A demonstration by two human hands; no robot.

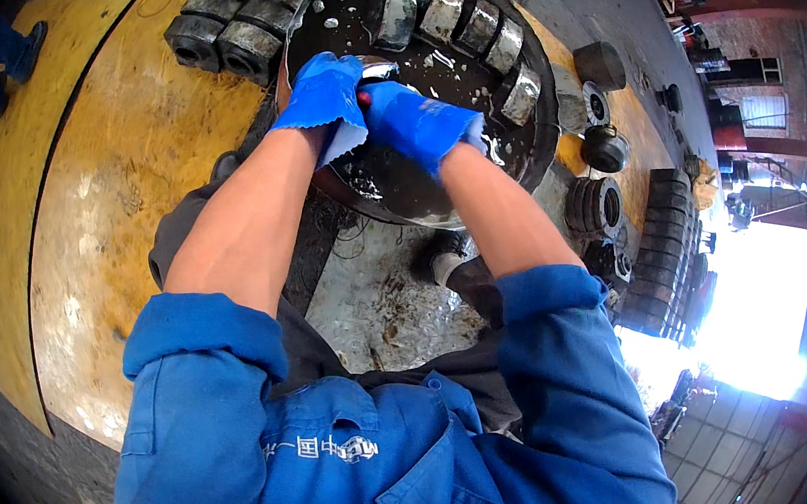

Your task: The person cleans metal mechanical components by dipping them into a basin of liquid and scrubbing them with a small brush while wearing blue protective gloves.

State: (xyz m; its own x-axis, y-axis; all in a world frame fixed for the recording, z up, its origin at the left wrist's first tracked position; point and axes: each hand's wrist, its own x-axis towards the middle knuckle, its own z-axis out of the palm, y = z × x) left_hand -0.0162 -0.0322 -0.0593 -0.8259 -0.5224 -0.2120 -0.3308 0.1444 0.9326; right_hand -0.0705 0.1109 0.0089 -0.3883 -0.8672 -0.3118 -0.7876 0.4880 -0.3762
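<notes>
Both my hands wear blue rubber gloves and are close together over a round tub (549, 123) of dark liquid. My left hand (329, 95) is closed around a shiny metal piece (379, 71), most of which the gloves hide. Beside it, my right hand (418, 127) is closed around a thing whose red end (364, 99) shows between the gloves; its kind is hidden. Several wet, curved metal blocks (444, 11) stand in an arc in the liquid, along the far and right side of the tub.
Dark metal blocks with holes (247, 47) stand on yellow boards (105, 198) to the left. On the right are metal rings (594, 205), a round dark can (599, 67) and a long row of dark segments (660, 251). My knees flank a stained grey floor (370, 306).
</notes>
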